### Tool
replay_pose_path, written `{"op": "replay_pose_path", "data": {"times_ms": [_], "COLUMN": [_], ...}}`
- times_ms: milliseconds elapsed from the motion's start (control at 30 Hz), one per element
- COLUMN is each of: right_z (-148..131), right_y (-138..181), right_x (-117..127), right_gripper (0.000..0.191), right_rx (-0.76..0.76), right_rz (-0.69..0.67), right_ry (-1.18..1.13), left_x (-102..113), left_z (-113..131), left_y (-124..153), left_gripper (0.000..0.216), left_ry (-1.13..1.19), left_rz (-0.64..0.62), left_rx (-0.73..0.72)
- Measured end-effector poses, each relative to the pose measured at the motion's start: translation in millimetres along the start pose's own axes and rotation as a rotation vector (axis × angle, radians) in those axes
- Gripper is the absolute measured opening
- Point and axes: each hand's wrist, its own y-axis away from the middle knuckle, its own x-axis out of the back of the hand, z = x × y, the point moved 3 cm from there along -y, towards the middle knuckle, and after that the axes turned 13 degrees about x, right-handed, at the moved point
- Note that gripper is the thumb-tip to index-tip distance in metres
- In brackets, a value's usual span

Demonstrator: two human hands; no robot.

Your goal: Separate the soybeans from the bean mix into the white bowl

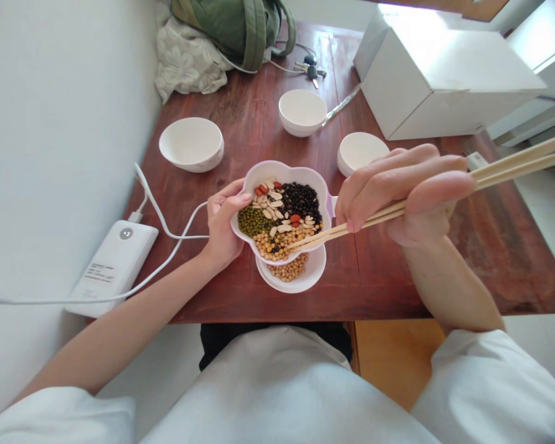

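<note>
My left hand (224, 228) grips the left rim of a flower-shaped dish (277, 166), thumb on top. In the dish lie black beans (301, 200), green mung beans (253, 221), peeled and red-skinned peanuts (269, 203), and yellow soybeans (264, 242). My right hand (393, 191) is closed around a pair of wooden chopsticks (374, 216). Their tips touch the soybeans near the dish's front edge, where a few black beans are mixed in. Partly hidden beneath the dish is a white bowl (315, 271) holding more soybeans (290, 270).
Three white bowls (192, 145) stand behind the dish on the dark red wooden table (250, 135). A white power bank (115, 259) with a looping cable lies at left by the wall. Farther back are a green bag (231, 28), keys (311, 69) and a large white box (439, 74).
</note>
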Motion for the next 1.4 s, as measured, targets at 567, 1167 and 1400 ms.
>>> {"op": "replay_pose_path", "data": {"times_ms": [567, 1167, 1400], "right_z": [-13.1, -4.0, -6.4], "right_y": [17.8, 2.9, 3.9], "right_x": [7.0, 0.4, 1.2], "right_gripper": [0.077, 0.066, 0.067], "right_rx": [-0.284, 0.013, -0.031], "right_rz": [0.064, 0.09, 0.077], "right_ry": [0.06, -0.05, -0.058], "left_x": [0.3, 0.9, -0.1], "left_z": [-1.4, 0.0, 3.1], "left_y": [-1.5, -1.6, 0.4], "left_gripper": [0.024, 0.012, 0.011], "left_ry": [0.001, 0.023, 0.0], "left_rz": [-0.01, 0.006, 0.026], "left_rx": [-0.025, -0.013, 0.01]}}
